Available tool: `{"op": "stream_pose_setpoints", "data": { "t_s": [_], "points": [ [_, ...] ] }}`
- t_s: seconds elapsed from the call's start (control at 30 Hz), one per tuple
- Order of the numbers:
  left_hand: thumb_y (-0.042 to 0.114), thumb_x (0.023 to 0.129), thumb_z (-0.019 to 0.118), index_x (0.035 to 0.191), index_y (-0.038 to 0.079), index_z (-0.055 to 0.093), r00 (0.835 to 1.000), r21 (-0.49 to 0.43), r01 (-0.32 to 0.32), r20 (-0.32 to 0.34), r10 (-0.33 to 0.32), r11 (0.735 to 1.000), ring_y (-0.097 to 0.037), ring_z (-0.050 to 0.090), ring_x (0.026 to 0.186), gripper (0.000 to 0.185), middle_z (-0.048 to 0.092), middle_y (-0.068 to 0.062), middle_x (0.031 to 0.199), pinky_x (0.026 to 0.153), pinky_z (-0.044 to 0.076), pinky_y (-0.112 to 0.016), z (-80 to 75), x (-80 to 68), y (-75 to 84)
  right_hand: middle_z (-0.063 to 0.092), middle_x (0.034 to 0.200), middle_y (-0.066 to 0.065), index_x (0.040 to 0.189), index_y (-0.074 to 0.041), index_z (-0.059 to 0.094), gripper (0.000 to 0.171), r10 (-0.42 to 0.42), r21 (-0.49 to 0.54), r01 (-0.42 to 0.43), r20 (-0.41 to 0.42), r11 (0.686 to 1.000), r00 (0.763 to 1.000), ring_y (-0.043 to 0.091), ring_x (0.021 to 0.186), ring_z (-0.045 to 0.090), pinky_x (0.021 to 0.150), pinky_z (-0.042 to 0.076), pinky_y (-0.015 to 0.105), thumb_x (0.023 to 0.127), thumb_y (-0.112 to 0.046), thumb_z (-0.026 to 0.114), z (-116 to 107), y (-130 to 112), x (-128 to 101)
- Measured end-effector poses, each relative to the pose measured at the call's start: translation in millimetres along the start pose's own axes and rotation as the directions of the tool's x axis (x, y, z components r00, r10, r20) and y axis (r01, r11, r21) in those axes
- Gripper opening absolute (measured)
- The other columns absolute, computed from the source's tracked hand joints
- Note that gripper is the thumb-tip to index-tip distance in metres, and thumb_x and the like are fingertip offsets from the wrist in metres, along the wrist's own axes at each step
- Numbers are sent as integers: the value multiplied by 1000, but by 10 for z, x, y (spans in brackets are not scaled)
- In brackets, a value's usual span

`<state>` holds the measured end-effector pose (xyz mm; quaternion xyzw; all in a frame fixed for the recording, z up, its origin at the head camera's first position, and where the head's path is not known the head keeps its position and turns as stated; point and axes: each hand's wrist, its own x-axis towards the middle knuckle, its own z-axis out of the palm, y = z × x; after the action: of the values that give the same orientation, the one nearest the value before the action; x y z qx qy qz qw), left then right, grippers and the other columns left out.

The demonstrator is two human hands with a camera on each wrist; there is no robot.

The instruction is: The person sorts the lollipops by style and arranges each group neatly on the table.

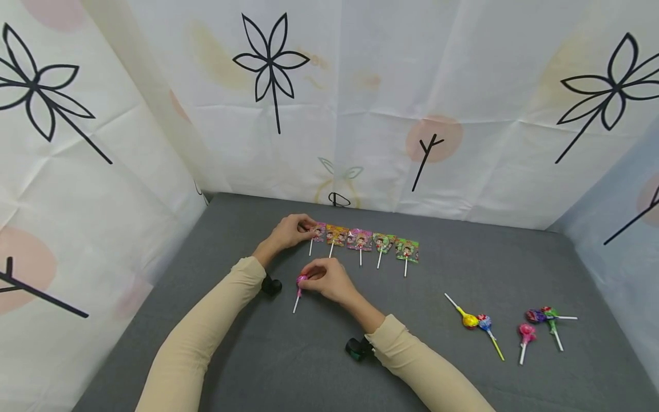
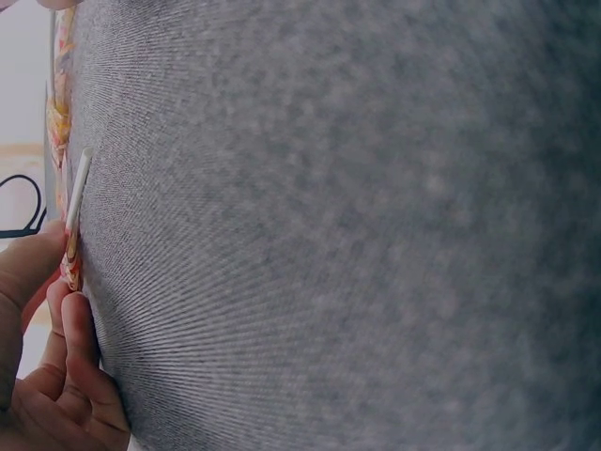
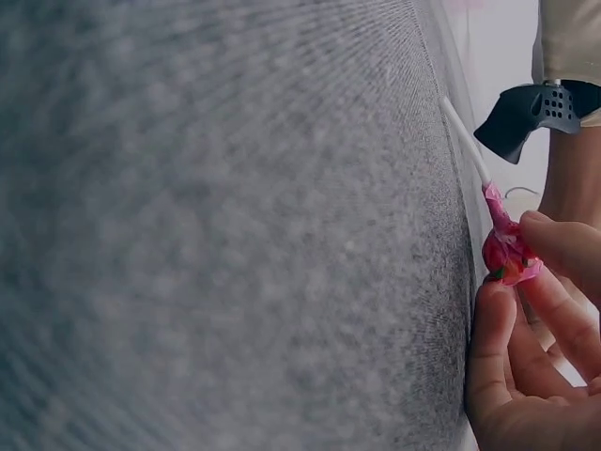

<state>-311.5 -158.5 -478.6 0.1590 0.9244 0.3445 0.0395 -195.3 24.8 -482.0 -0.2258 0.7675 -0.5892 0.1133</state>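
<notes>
Our left hand [image 1: 292, 231] pinches a flat pink-wrapped lollipop [image 1: 320, 231], leftmost in the row [image 1: 359, 239]; our right hand [image 1: 329, 279] pinches a round glossy pink lollipop [image 1: 301, 280] nearer us: arranging, seemingly, wanting careful alignment next.

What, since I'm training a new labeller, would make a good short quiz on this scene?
1. How many flat-wrapped lollipops form the row?
2. True or false: the right hand pinches a yellow lollipop.
3. Fill in the blank: the ____ hand pinches the lollipop at the row's left end.

Key:
1. Five.
2. False; it pinches a pink round lollipop.
3. Left, as in left hand.
</notes>
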Motion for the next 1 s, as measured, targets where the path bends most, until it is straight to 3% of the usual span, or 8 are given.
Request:
{"op": "stream_pose_setpoints", "data": {
  "t_s": [0.23, 0.53, 1.0],
  "points": [
    [18, 96, 75, 122, 7, 71, 1000, -8, 0, 0, 0, 1000, -25, 67, 97, 29, 68, -10, 111, 83, 52, -45, -4, -14, 9, 72, 86, 4, 96, 0, 77, 13, 10, -104, -9, 2, 995, 1000, 13, 73, 66, 62, 51, 26, 88, -8, 82, 10, -17, 3],
    [18, 96, 75, 123, 6, 71, 1000, -15, -25, -4, 25, 1000, -26, 67, 97, 29, 69, -11, 110, 83, 52, -45, 6, -9, 2, 71, 82, 2, 93, -1, 76, 13, 11, -108, -11, 6, 994, 1000, 13, 71, 66, 61, 50, 24, 85, -7, 84, 12, -10, -16],
    [20, 96, 75, 123, 7, 71, 1000, 1, -5, 11, 5, 1000, -24, 67, 96, 30, 69, -9, 110, 83, 52, -43, -9, 13, -18, 70, 83, 3, 94, -1, 76, 18, 47, -115, -45, 14, 992, 999, 11, 72, 64, 62, 49, 25, 82, -9, 87, 9, -65, -16]
  ]
}}
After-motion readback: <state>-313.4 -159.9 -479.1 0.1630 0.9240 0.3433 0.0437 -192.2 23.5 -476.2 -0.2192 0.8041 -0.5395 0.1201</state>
